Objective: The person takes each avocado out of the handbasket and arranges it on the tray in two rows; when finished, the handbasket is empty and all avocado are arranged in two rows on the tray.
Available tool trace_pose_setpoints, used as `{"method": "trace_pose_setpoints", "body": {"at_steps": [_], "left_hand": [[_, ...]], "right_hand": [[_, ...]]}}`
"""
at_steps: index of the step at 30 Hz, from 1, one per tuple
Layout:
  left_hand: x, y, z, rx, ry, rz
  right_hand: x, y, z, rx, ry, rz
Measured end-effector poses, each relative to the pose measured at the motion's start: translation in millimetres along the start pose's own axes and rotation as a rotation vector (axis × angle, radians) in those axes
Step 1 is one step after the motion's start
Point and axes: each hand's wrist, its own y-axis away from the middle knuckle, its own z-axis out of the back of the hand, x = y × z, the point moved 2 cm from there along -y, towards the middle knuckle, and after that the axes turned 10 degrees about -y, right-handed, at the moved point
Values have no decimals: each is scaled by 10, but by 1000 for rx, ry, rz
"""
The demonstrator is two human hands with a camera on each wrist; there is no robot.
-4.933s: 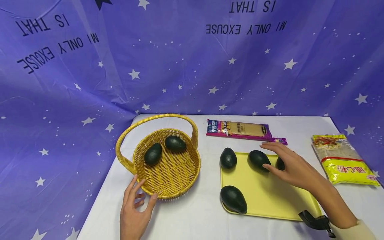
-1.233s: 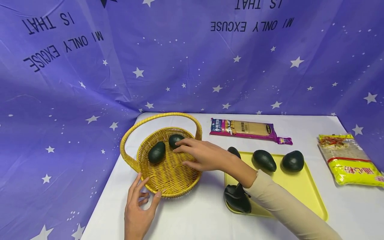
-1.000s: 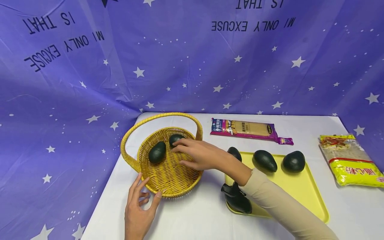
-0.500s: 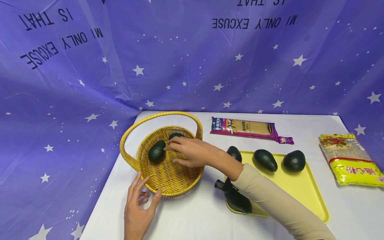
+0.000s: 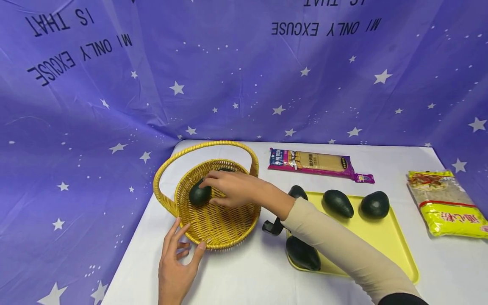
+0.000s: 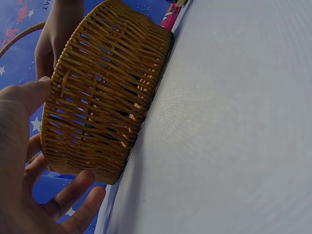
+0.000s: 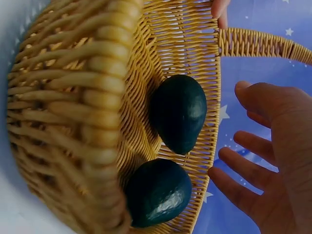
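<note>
- Backdrop: you work before a purple curtain printed with white stars (image 5: pixel 228 63); the worktop (image 5: pixel 244 271) is covered in white.
- Change noted: within the last second your right hand (image 5: pixel 234 188) has shifted leftward above the round yellow wicker basket (image 5: pixel 225 231), now covering part of the dark-green pear-shaped avocado (image 5: pixel 197 197) there. Your left hand (image 5: pixel 175 264) remains at the near rim.
- Bearing on the work: your attention is judged to have turned to that fruit. Contents are unchanged: it and a second dark-green avocado (image 5: pixel 226 170), mostly hidden in the head view. Four more remain at the flat yellow tray (image 5: pixel 373 245).
- Location: the basket stands near the worktop's left edge, toward its far left corner.
- Direction: the first avocado's long axis runs from near left to far right, narrow end toward its neighbour. The basket's handle spans likewise.
- Fingers: your right fingers are loosely extended, holding nothing, apart from both fruits in the right wrist view. Your left fingers are spread and relaxed, thumb touching the rim without a grip.
</note>
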Motion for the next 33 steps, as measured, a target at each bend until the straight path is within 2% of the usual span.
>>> {"method": "trace_pose_setpoints", "body": {"at_steps": [9, 19, 28, 33], "left_hand": [[-11, 7, 13, -7, 15, -21], [-14, -4, 15, -5, 5, -18], [9, -12, 22, -20, 28, -46], [20, -4, 13, -13, 25, -39]], "right_hand": [[-39, -234, -44, 73, -1, -46], [-136, -345, -154, 109, -39, -118], [-30, -400, -242, 241, 81, -162], [-8, -387, -293, 253, 129, -148]]}}
